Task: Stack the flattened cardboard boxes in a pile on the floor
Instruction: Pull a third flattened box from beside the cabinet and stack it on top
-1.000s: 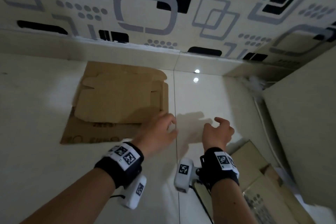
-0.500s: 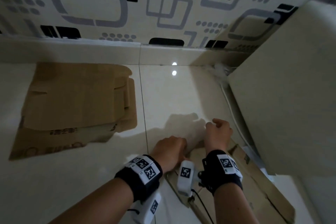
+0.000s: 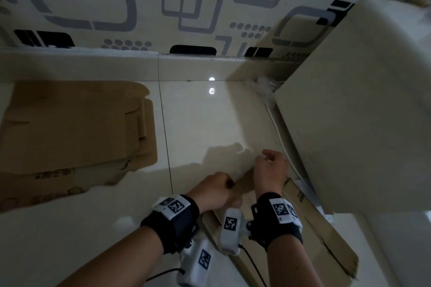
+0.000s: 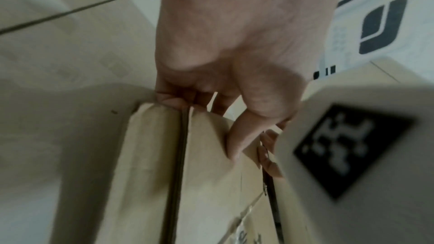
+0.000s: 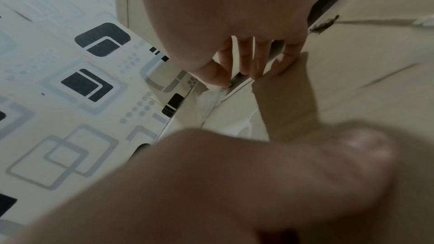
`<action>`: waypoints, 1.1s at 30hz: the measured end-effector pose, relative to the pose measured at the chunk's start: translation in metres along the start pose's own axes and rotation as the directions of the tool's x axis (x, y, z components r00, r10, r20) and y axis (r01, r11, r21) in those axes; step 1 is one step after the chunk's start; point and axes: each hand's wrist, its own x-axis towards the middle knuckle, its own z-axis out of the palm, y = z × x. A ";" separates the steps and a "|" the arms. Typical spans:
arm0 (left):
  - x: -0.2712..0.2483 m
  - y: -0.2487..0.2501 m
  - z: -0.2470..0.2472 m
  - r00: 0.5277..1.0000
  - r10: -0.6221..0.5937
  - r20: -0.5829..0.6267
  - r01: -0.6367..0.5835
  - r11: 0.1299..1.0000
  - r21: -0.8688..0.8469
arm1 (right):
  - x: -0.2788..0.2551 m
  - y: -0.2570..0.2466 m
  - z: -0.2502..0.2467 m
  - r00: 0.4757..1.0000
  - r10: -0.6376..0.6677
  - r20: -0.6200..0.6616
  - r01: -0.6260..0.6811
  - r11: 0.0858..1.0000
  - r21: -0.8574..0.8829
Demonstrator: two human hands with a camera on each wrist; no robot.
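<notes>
From the head camera, the pile of flat boxes (image 3: 77,133) lies on the pale floor (image 3: 210,128) at the left, its left edge cut off by the frame; print on its lower sheet is too blurred to read; near the bottom right another flat box (image 3: 310,235) lies beside a cabinet (image 3: 361,112), partly hidden under both wrists; the left hand (image 3: 215,191) is curled at the near corner of that box and the right hand (image 3: 270,170) sits at its far corner, fingers bent, a thin white cable (image 3: 279,137) running along the cabinet foot; from the left wrist, the left hand (image 4: 234,66) pinches the box edge (image 4: 206,164), thumb on top and fingertips tucked beneath, a tagged white block hiding the right side; from the right wrist, the right hand (image 5: 234,25) has its fingertips (image 5: 284,64) touching the box corner (image 5: 305,103), nearly straight and spread, not closed round it; a large blurred shape, likely the left hand, fills the lower frame.
</notes>
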 end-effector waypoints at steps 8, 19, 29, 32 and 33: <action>0.010 0.008 -0.001 0.992 -0.117 -0.041 0.100 0.951 -0.292 | -0.004 0.006 -0.003 0.990 -0.129 0.064 0.128 0.991 0.030; 0.011 0.021 -0.001 0.982 -0.168 0.088 0.183 0.960 -0.213 | -0.009 0.010 -0.003 0.968 -0.215 0.131 0.212 0.977 0.038; 0.005 0.029 0.010 0.978 -0.194 0.082 0.210 0.921 -0.329 | -0.008 0.008 -0.002 0.969 -0.215 0.119 0.202 0.973 0.114; 0.004 0.028 0.003 0.976 -0.195 0.097 0.217 0.906 -0.362 | -0.008 0.007 0.000 0.964 -0.228 0.138 0.212 0.969 0.125; 0.004 0.026 -0.002 0.975 -0.200 0.097 0.223 0.893 -0.392 | -0.008 0.006 0.001 0.965 -0.226 0.137 0.208 0.969 0.132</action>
